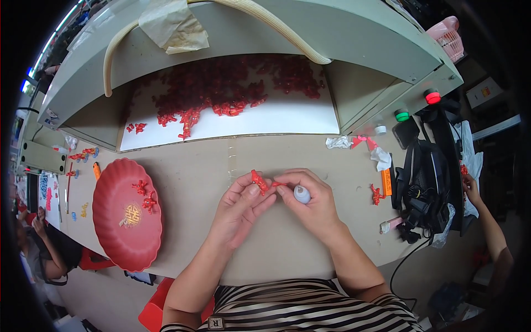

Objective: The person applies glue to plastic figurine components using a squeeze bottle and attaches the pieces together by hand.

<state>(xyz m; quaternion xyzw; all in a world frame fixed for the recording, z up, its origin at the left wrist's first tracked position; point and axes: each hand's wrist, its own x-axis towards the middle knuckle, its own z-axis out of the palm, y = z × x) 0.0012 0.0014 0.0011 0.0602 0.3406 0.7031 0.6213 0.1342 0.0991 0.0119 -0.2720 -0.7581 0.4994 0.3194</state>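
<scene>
Over the middle of the table, my left hand [241, 206] is closed on a small glossy red figurine [259, 181], pinched between thumb and fingers. Close beside it, my right hand [315, 206] is closed too. A thin red piece [277, 183] shows at its thumb and fingertip, right by the figurine; whether the two touch I cannot tell. The same hand also holds a small whitish bottle [301, 194], its rounded end showing between the fingers. To the left lies a red scalloped plate [113, 191] with a few red figurines [145, 196] on it.
A booth [376, 66] behind holds many red figurines [221, 91] on a white sheet. At right are crumpled tissue [381, 159], an orange box [386, 181], a lone red figurine [376, 195] and a black bag [420, 182]. Other people's arms show at both sides.
</scene>
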